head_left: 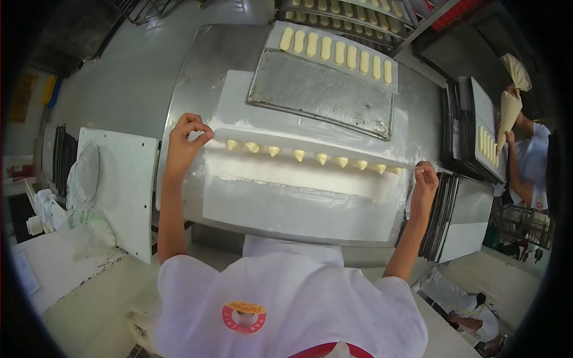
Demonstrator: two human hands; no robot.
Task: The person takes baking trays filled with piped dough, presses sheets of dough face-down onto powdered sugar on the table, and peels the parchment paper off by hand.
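Observation:
A strip of pale paper (262, 132) is stretched across the metal table (194, 71), with a row of several cream-coloured dough ends (299, 155) showing below its edge. My left hand (191, 134) pinches the strip's left end between thumb and fingers. At the right end, my right hand (424, 174) has its fingers closed on the paper. White powder (286, 173) lies in a band under the dough. Beyond the strip is a metal tray (322, 89), with a sheet bearing several piped dough fingers (326, 49) along its far side.
A rack (406, 30) with filled trays stands past the table. At right are stacked trays (456, 128) and a co-worker (531, 149) holding a piping bag (510, 110). Another person (477, 316) is at lower right. A white board (128, 185) stands left.

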